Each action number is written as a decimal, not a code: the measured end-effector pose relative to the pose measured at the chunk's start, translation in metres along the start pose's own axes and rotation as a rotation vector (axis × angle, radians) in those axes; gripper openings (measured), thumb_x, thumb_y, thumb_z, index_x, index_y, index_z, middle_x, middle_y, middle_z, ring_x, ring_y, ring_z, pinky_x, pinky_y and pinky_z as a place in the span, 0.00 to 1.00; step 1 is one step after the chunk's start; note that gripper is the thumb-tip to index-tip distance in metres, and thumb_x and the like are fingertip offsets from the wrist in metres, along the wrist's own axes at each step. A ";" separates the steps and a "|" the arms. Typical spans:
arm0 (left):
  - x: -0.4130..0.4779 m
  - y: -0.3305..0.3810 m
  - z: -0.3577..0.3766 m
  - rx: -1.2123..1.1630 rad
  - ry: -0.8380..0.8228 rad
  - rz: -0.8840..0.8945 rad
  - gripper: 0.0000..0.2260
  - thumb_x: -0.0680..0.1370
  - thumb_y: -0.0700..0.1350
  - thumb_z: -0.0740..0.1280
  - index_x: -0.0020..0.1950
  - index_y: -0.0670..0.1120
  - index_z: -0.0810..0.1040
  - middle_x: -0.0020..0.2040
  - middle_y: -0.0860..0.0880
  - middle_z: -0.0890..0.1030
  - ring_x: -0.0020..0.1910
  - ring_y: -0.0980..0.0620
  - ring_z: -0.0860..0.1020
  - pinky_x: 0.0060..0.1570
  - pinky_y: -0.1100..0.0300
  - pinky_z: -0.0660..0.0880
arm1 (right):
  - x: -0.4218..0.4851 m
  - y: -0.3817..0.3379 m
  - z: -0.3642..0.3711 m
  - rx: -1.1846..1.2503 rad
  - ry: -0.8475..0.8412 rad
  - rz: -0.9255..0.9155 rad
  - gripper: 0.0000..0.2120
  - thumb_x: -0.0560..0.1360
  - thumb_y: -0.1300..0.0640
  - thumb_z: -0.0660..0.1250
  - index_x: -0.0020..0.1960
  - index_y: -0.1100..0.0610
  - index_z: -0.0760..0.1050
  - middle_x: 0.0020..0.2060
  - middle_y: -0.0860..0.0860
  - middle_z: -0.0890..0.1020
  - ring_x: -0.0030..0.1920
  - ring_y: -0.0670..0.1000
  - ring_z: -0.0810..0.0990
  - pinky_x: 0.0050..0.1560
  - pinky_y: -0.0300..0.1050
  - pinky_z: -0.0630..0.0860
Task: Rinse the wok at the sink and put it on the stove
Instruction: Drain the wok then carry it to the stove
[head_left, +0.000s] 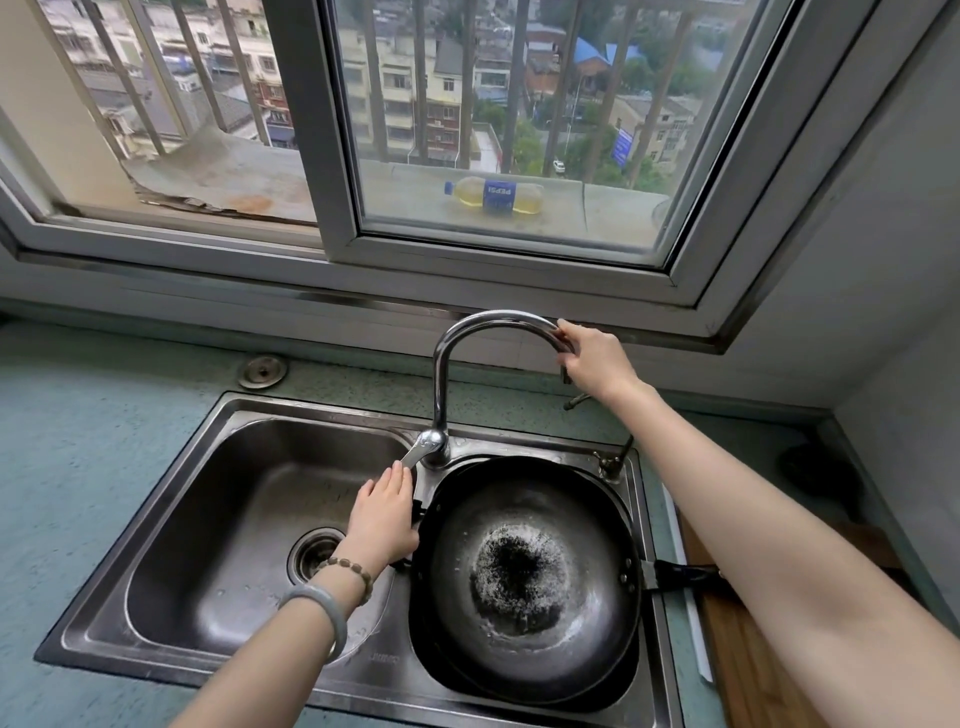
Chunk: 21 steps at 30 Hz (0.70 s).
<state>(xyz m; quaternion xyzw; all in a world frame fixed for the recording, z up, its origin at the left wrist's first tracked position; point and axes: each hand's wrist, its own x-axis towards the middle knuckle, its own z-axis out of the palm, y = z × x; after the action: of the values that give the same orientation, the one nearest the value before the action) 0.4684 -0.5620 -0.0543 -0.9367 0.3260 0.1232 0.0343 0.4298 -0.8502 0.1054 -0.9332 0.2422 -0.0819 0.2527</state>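
Standing over the wok (524, 571), seated bowl-up in the right basin of the steel sink (156, 519), just right of the left hand (384, 512) and nearer than the right hand (592, 358). Showing a dark speckled patch at the bottom, wet-looking round the edge. Pointing its long black handle (685, 574) rightward over the sink rim, under the right forearm.

Reaching the left hand over the divider between the basins, fingers laid out fairly straight, tips touching the end of the faucet lever (415, 453), palm lying over the wok's left rim; unclear whether touching that rim. Curling the right hand's fingers round the outlet end of the arched faucet spout (441, 374) and gripping it, beyond the wok's far edge.

Wearing a bead bracelet (348, 569) and a pale bangle (322, 608) on the left wrist, with the left basin's drain (314, 553) just left of that wrist.

Working at a teal table (78, 441) surrounding the sink, with a round metal cap (262, 370) beyond and left of the left hand, a small second tap (613, 460) below the right hand at the wok's far edge, and a wooden board (748, 665) under the right arm.

Facing a window (332, 156) beyond both hands, with a labelled bottle (493, 196) of yellowish liquid lying on its side on the outer ledge.
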 end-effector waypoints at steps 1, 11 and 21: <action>-0.001 -0.001 0.001 -0.023 0.004 0.001 0.37 0.75 0.52 0.61 0.78 0.41 0.48 0.79 0.44 0.50 0.78 0.49 0.52 0.75 0.52 0.53 | -0.011 0.003 0.000 0.040 0.025 -0.024 0.25 0.75 0.61 0.66 0.71 0.55 0.66 0.64 0.58 0.75 0.66 0.59 0.70 0.66 0.50 0.67; -0.024 -0.039 0.077 -0.812 -0.126 -0.512 0.33 0.75 0.52 0.69 0.71 0.35 0.62 0.70 0.34 0.67 0.69 0.35 0.65 0.68 0.43 0.63 | -0.174 0.175 0.048 -0.166 -0.204 0.343 0.21 0.74 0.54 0.67 0.66 0.56 0.71 0.61 0.57 0.73 0.64 0.58 0.69 0.64 0.49 0.65; 0.013 -0.022 0.077 -1.198 -0.108 -0.611 0.13 0.79 0.45 0.64 0.37 0.39 0.72 0.29 0.42 0.74 0.32 0.45 0.75 0.47 0.40 0.78 | -0.181 0.218 0.080 -0.790 -0.423 0.087 0.24 0.50 0.55 0.80 0.45 0.54 0.80 0.42 0.54 0.79 0.44 0.57 0.77 0.44 0.54 0.78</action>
<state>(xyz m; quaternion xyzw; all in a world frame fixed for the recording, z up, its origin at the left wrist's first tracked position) 0.4752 -0.5414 -0.1325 -0.8365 -0.0804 0.3141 -0.4417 0.2047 -0.8904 -0.0803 -0.9433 0.2368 0.2200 -0.0761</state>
